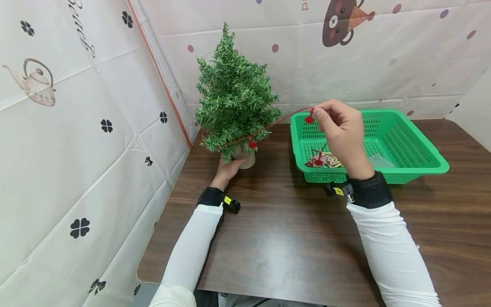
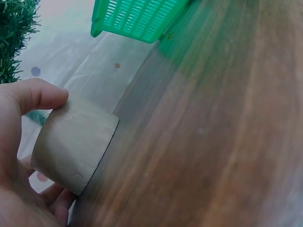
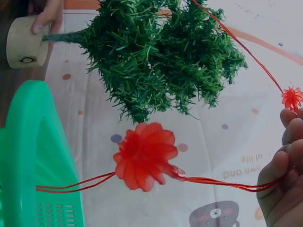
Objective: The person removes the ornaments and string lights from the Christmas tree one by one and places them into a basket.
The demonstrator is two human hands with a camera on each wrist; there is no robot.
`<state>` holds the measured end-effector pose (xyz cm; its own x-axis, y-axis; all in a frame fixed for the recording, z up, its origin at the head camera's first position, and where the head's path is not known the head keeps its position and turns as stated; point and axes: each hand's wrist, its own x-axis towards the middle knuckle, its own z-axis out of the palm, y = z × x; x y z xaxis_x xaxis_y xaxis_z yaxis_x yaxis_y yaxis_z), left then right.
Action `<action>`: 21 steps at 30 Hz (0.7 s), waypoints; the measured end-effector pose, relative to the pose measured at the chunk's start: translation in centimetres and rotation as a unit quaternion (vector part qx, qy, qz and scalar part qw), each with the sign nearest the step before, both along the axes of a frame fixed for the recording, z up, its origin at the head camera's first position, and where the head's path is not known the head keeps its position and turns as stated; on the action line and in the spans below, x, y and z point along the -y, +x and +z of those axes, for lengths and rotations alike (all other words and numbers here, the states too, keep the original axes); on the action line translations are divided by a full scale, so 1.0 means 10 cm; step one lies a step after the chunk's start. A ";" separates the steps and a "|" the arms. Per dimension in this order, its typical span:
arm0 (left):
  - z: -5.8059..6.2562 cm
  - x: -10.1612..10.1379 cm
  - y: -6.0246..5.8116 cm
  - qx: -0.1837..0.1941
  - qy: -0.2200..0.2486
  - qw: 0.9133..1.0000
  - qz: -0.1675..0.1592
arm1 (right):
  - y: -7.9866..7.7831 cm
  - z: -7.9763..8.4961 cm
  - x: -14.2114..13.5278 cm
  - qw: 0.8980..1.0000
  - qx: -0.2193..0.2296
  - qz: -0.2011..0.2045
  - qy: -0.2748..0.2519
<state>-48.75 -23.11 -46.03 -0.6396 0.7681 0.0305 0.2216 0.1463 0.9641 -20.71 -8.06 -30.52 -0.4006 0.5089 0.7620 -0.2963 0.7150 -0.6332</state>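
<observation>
A small green artificial Christmas tree (image 1: pixel 235 89) stands at the back left of the table on a round pale base (image 2: pixel 75 142). My left hand (image 1: pixel 228 169) grips this base, thumb on its top edge and fingers around its side. Between the thumb and fingers of my right hand (image 1: pixel 341 132) is a red string of flower lights (image 1: pixel 284 117), held above the basket's left part. One stretch runs left to the tree's lower branches, where a red flower (image 1: pixel 252 143) hangs. In the right wrist view, a large red flower (image 3: pixel 146 156) hangs on the stretch leading to the basket.
The green plastic basket (image 1: pixel 414 170) stands at the back right. Inside lie more red flowers (image 1: pixel 317 162), a colourful printed piece (image 1: pixel 331 160) and a clear plastic bag (image 1: pixel 379 161). Printed sheeting (image 1: pixel 299 76) covers the walls behind and to the left.
</observation>
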 end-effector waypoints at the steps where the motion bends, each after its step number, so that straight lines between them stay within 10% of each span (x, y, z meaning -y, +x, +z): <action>1: 0.00 0.01 0.00 0.005 -0.001 1.000 0.003 | 0.01 0.00 0.00 1.000 0.001 -0.004 -0.002; 14: 0.00 0.08 -0.04 0.097 -0.059 0.994 0.000 | 0.13 0.04 -0.05 0.988 0.070 -0.137 -0.028; 21: 0.02 0.11 -0.06 0.099 -0.075 0.992 -0.010 | 0.18 0.07 0.05 0.987 0.080 -0.136 -0.021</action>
